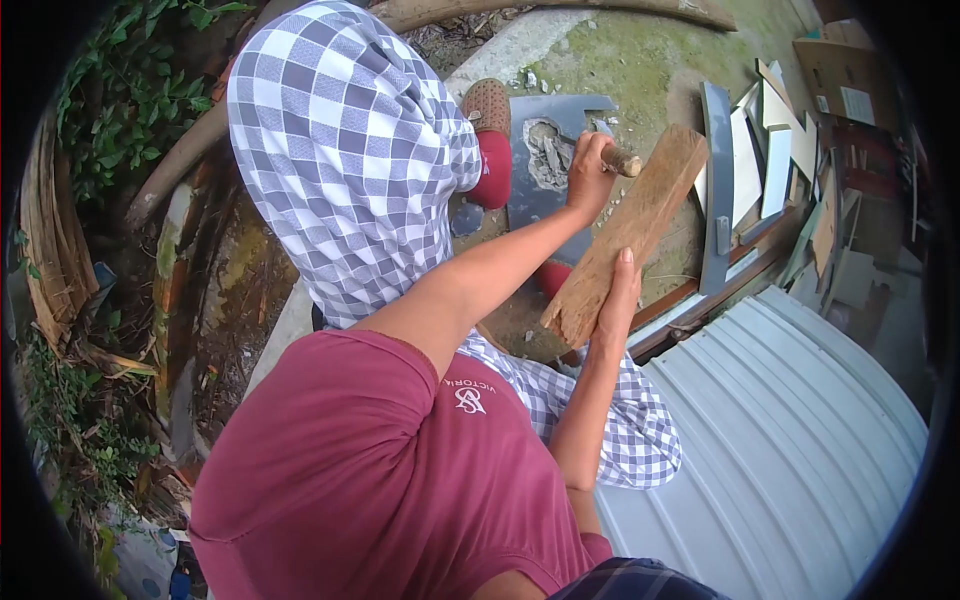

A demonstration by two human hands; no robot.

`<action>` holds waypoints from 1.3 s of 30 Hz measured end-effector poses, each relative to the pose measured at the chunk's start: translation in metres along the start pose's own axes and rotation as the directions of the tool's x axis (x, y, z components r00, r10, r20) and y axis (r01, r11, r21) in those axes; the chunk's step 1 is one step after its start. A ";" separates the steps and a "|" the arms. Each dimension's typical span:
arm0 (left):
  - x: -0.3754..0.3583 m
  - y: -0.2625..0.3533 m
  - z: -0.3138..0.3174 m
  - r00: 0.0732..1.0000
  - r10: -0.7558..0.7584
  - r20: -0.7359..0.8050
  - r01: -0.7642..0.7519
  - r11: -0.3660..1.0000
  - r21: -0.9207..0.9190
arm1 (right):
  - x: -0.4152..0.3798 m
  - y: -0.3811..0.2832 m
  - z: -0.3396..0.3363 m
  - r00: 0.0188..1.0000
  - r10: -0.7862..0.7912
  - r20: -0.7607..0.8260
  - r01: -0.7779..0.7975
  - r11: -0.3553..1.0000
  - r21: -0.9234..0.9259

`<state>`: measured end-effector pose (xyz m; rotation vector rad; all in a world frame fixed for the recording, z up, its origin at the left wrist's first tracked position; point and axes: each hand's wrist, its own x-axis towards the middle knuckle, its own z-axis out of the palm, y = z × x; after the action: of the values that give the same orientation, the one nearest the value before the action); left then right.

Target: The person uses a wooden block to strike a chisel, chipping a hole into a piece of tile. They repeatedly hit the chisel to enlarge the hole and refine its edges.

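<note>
- Holds a short wooden handle (623, 163) in the left hand (590, 180), right of centre near the top, fingers curled round into a closed fist, with the cut round end poking out to the right.
- Holds a rough wooden plank (632, 232) in the right hand (618, 292), just right of centre, thumb lying along the near edge and fingers mostly hidden beneath, so pinching the lower part.
- Keeps the plank slanted, from a ragged lower end near the middle of the frame up to a squarer end at upper right, with the handle beside its upper part.
- Near the left hand, on the ground at upper centre, a flat grey panel (537, 205) bearing a patch of crumbly grey material (549, 155).
- At the left edge of that panel, a brown perforated shoe (487, 106) over a red sock (491, 172).
- At upper right, a long grey strip (716, 180) beside a heap of pale offcuts (776, 170), with a cardboard box (848, 85) farther toward the corner.
- At lower right, a large ribbed metal sheet (790, 440).
- Across the top, a long log (560, 5); down the left side, green leaves (120, 110) and dry brown bark (60, 240).
</note>
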<state>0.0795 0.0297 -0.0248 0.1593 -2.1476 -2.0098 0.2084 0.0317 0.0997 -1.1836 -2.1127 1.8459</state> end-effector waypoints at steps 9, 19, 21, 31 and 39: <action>-0.023 -0.018 0.005 0.915 0.265 0.306 -0.321 0.935 0.150 | -0.013 0.001 -0.034 0.997 0.065 -0.040 -0.051 0.960 0.277; -0.014 -0.012 0.005 0.945 0.220 0.241 -0.258 0.956 0.139 | -0.033 0.036 -0.047 0.982 0.140 -0.126 -0.085 0.925 0.370; -0.010 -0.007 0.004 0.972 0.162 0.172 -0.184 0.975 0.123 | -0.033 0.035 -0.048 0.980 0.142 -0.138 -0.079 0.920 0.384; 0.016 0.006 0.012 0.996 -0.080 -0.035 0.083 0.993 0.078 | -0.032 0.031 -0.044 0.976 0.128 -0.175 -0.062 0.938 0.340; 0.027 0.038 0.012 0.977 -0.213 0.022 0.213 0.977 -0.021 | -0.029 0.036 -0.044 0.963 0.229 -0.142 -0.158 0.906 0.392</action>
<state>0.0527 0.0384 0.0144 0.3841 -2.2005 -2.1573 0.2692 0.0483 0.0909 -1.4370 -1.4972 2.0110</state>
